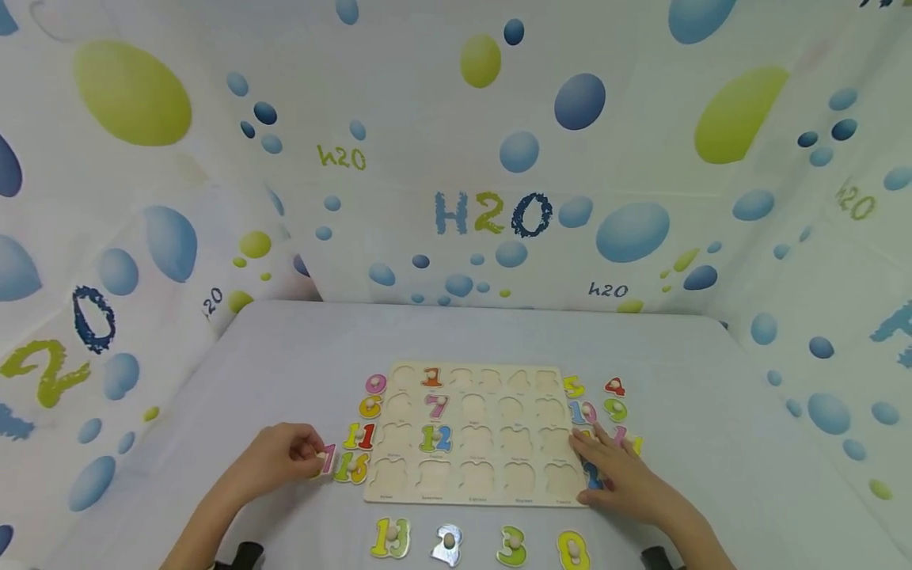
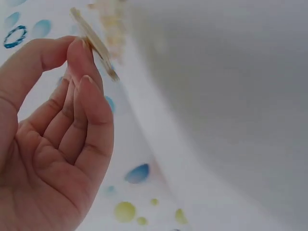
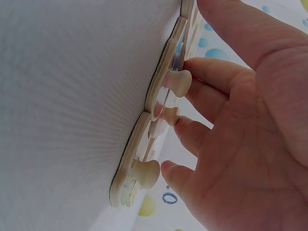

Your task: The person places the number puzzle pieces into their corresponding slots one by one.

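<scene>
My left hand (image 1: 283, 453) pinches the knob side of a pink-figured wooden number piece (image 1: 328, 459) at the board's left. The left wrist view shows that piece edge-on between thumb and fingers. On the table lies a wooden number puzzle board (image 1: 466, 501), with a 1 piece (image 1: 431, 377), a pink 7 piece (image 1: 437, 406) and a 12 piece (image 1: 436, 438) in its recesses. My right hand (image 1: 627, 479) reaches over the board's right edge with fingers extended, partly covering a blue piece (image 1: 593, 475). In the right wrist view, fingers come close to knobbed pieces (image 3: 140, 174).
Left of the board lie a 16 piece (image 1: 351, 467), an 11 piece (image 1: 359, 436) and others. A red 4 piece (image 1: 615, 386) and several more lie right. Along the front are a 3 piece (image 1: 512, 546), a yellow 0 piece (image 1: 573, 550) and others.
</scene>
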Demonstrator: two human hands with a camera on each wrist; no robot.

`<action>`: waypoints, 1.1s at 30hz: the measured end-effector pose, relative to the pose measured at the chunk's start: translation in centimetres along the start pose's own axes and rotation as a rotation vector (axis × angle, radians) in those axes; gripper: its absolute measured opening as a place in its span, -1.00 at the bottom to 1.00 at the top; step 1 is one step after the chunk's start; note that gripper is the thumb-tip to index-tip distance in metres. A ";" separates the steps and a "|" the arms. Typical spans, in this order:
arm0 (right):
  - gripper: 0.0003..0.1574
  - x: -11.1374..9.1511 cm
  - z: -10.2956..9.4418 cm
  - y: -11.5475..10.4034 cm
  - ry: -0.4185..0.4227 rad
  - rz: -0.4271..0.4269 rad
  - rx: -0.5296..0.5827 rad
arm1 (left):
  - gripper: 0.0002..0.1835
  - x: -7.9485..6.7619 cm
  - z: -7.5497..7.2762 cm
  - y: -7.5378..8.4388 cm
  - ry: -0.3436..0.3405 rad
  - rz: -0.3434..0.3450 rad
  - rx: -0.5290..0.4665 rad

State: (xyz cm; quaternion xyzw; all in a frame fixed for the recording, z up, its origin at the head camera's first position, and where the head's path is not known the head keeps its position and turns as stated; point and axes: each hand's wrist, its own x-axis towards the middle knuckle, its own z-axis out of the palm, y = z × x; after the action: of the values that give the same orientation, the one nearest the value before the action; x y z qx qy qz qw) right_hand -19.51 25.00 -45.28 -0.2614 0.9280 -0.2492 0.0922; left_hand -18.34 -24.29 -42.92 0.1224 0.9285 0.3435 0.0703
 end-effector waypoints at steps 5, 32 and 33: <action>0.01 -0.1 0.0 0.1 0.001 0.007 0.002 | -0.88 1.5 1.3 3.4 0.006 0.081 -0.003; 0.00 0.2 0.2 -0.2 0.002 0.008 -0.010 | -0.81 5.2 8.9 8.9 -0.094 0.282 0.095; 0.00 0.1 0.2 -0.1 0.003 0.008 -0.012 | -0.82 5.1 8.8 8.9 -0.098 0.284 0.089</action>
State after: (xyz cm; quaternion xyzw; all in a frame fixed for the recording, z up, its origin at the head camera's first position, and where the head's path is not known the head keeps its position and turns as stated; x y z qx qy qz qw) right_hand -19.49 24.73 -45.42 -0.2579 0.9306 -0.2435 0.0905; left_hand -19.71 -10.87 -43.96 0.2722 0.9115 0.3022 0.0606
